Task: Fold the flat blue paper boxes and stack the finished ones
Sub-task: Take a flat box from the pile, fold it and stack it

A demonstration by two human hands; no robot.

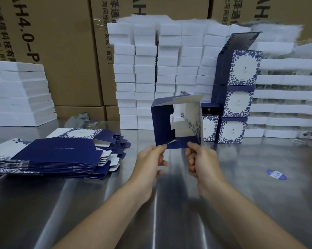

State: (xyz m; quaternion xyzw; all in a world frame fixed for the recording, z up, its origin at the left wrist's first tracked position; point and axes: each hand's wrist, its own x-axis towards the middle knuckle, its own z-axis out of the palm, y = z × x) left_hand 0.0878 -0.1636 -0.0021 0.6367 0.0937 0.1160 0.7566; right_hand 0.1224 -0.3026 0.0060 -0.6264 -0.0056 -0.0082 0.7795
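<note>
One half-opened box (178, 121) is held up as a hollow sleeve, navy outside and white inside with blue floral print along one panel. Its flaps are loose, and the left hand (151, 159) and right hand (201, 160) pinch its lower edge. To its left lies the pile of flat boxes (58, 155) on the surface, navy faces up, white tabs fanned. Just behind it to the right, the finished boxes (236, 103) stand three high — top lid raised.

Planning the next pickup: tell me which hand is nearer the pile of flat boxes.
Left. The left hand pinches the half-folded box just right of the pile of flat boxes; the right hand holds it farther right.
</note>
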